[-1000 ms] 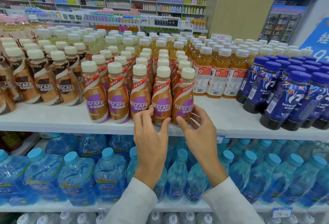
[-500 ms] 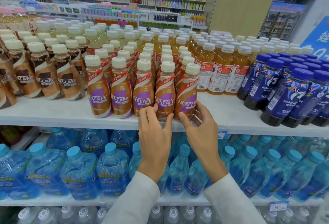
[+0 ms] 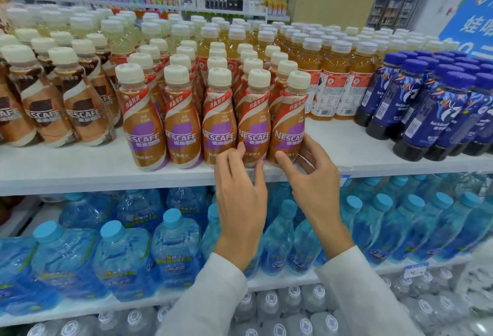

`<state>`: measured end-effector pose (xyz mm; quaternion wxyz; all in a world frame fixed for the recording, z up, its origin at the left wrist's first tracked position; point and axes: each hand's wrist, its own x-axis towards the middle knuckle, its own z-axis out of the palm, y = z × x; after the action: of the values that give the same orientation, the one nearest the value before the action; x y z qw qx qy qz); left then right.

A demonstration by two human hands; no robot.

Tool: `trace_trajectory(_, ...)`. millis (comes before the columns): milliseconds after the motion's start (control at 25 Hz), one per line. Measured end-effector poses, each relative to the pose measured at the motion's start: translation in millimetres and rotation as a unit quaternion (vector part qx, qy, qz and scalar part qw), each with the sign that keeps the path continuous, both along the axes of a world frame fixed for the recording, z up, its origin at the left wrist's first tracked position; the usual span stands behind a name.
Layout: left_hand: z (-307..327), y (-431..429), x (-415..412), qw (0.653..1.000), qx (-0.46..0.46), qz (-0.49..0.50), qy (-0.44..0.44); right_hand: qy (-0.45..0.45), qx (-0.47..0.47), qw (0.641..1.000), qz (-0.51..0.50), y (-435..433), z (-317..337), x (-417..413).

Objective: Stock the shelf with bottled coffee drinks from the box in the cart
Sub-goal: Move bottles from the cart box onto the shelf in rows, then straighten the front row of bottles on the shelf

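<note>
Rows of brown-and-purple Nescafe coffee bottles (image 3: 184,132) with cream caps stand on the white upper shelf (image 3: 106,173), the front row several wide. My left hand (image 3: 240,197) pinches the base of the fourth front bottle (image 3: 253,124) between fingertips and thumb. My right hand (image 3: 312,186) holds the base of the rightmost front bottle (image 3: 289,122), thumb on its front and fingers round its right side. Both bottles stand upright on the shelf. The box and the cart are out of view.
Darker-label Nescafe bottles (image 3: 77,116) stand to the left, orange tea bottles (image 3: 328,79) behind right, dark blue Luckin bottles (image 3: 432,111) at the far right. A bare strip of shelf lies right of my right hand. Blue water bottles (image 3: 173,245) fill the shelf below.
Both hands stay at the bases of the two right front bottles, shifting only slightly. The head camera has moved nearer and a little to the right.
</note>
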<state>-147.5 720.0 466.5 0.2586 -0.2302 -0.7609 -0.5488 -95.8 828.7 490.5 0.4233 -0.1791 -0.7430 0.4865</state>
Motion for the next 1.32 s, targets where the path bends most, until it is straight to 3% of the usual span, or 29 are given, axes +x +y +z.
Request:
trace_trajectory(520,5.0,-16.1,8.4,0.999,0.016,-0.045,-0.014,0.003,-0.058,0.998,-0.013,-14.9,-5.4,8.4)
trace_trajectory(640,-2.9,-48.7,9.3,0.999,0.028,-0.017,0.013,0.048,-0.064,0.996,-0.036,-30.1,-13.4,21.5)
trace_trajectory(760,-8.5,-96.8,15.3,0.999,0.038,0.023,-0.023,0.053,-0.055,0.997,0.021,-67.6,-22.4,26.8)
trace_trajectory(960,-10.6,-184.4,1.7,0.990,0.078,0.086,-0.080,-0.014,-0.039,0.985,0.170,-139.7,-29.4,6.6)
trace_trajectory(1160,-15.2,-278.6,-38.7,0.983,0.074,0.130,-0.107,-0.046,-0.032,0.974,0.219,-213.1,-22.5,-41.1)
trace_trajectory(1320,-2.5,-333.3,-90.2,0.983,0.089,0.088,-0.136,-0.063,0.022,0.974,0.217,-256.5,-0.7,-98.5)
